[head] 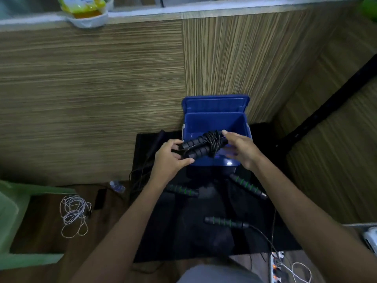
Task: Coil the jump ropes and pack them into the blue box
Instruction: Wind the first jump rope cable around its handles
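A coiled black jump rope (205,145), its cord wound around two foam handles, hangs over the front rim of the open blue box (216,123). My left hand (170,159) grips the handle ends on the left. My right hand (240,149) holds the bundle's right side, fingers over the wound cord. On the black mat (183,231) below lie three loose black handles with green rings: one (182,190) under my left wrist, one (247,185) to the right, one (226,222) nearer me with its cord trailing right.
The box stands against a wooden panel wall with its lid up. A white cable tangle (74,213), a phone (100,199) and a small bottle (117,186) lie on the floor at left. A green chair (12,221) is far left, a power strip (276,266) bottom right.
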